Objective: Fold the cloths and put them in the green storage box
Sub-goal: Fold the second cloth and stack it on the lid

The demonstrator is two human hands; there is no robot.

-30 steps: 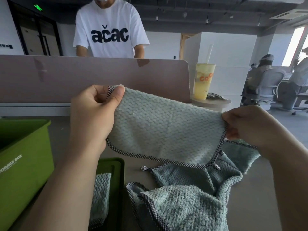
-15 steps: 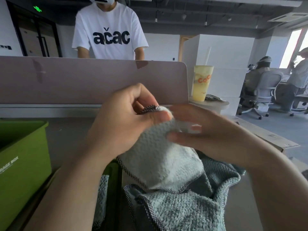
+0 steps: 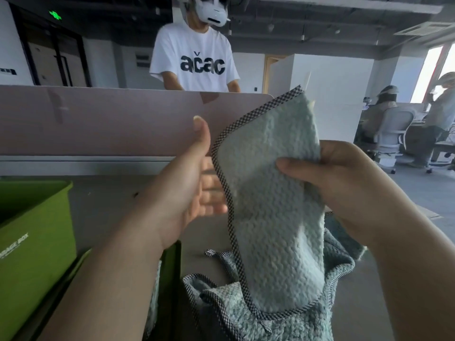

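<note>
A pale green waffle cloth [image 3: 273, 207] with checked trim hangs folded in half, long and narrow, above the table. My right hand [image 3: 342, 190] pinches its right edge near the top. Just left of the cloth, my left hand [image 3: 192, 185] is spread with its palm toward it and holds nothing. A heap of more green cloths [image 3: 246, 313] lies on the table under the hanging one. The green storage box [image 3: 37, 232] stands at the far left, and its dark green lid [image 3: 172, 262] lies beside it under my left forearm, with a cloth partly showing on it.
A beige desk divider [image 3: 110, 121] closes off the far side of the grey table [image 3: 103, 205]. Behind it stands a person in a white T-shirt [image 3: 197, 62]. Seated people and office chairs [image 3: 394, 129] fill the right background.
The cloth went from spread wide between both hands to folded in half. My hands met at the top, then my left hand let go and my right now holds it alone.
</note>
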